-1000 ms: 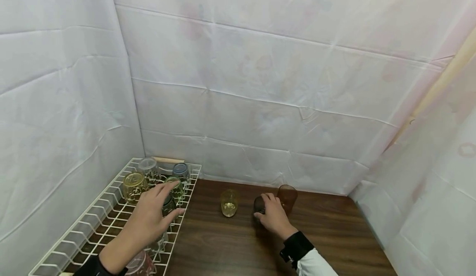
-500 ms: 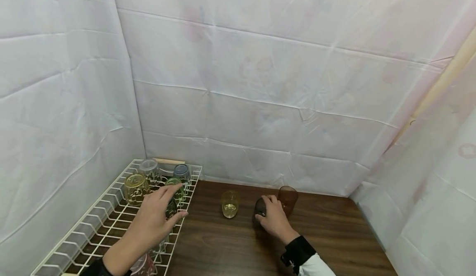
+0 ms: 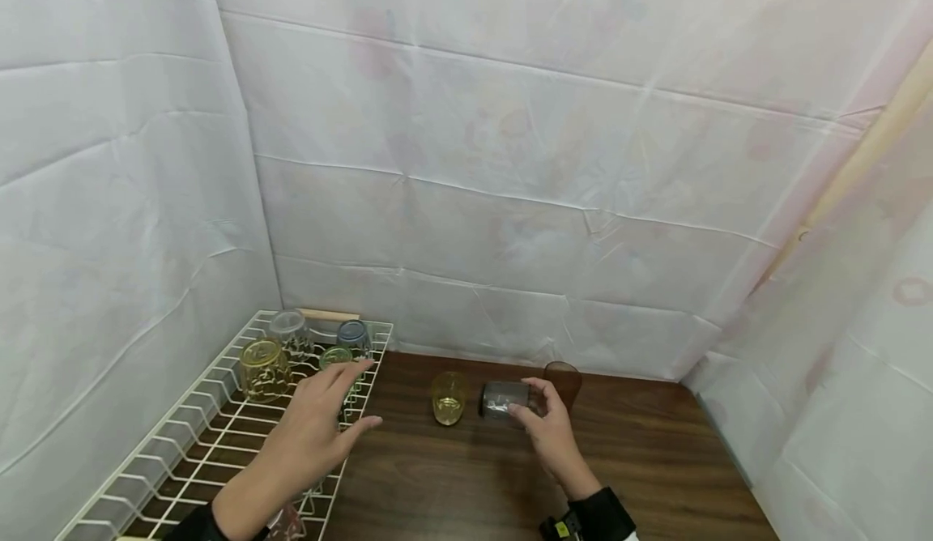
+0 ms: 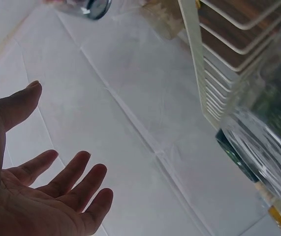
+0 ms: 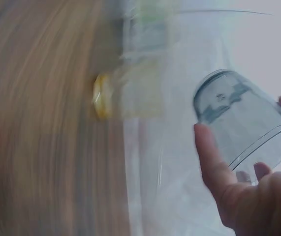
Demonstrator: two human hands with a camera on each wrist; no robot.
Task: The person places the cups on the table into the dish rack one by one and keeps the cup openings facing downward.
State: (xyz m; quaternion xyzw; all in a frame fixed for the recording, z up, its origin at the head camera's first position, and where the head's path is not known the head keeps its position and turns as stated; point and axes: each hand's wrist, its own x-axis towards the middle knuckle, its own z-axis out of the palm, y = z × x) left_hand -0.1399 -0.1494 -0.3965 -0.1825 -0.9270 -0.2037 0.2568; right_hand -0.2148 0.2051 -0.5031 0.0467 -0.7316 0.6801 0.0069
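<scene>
My right hand grips a grey see-through glass, tipped on its side with its base to the left. In the right wrist view the thumb lies along the wall of this glass and fingers show at its far side. My left hand is over the right edge of the white wire rack, thumb and fingers spread, holding nothing. A yellow glass stands upright on the wooden table, left of the grey one. Behind my right hand stands a brown glass, partly hidden.
On the rack several glasses stand upside down: a yellow one, a clear one, a blue one and a green one. A pink glass is half hidden below my left wrist. White sheeting encloses the table.
My right hand has turned the grey glass from upright onto its side and raised it. The left hand has shifted slightly to the right, still spread.
</scene>
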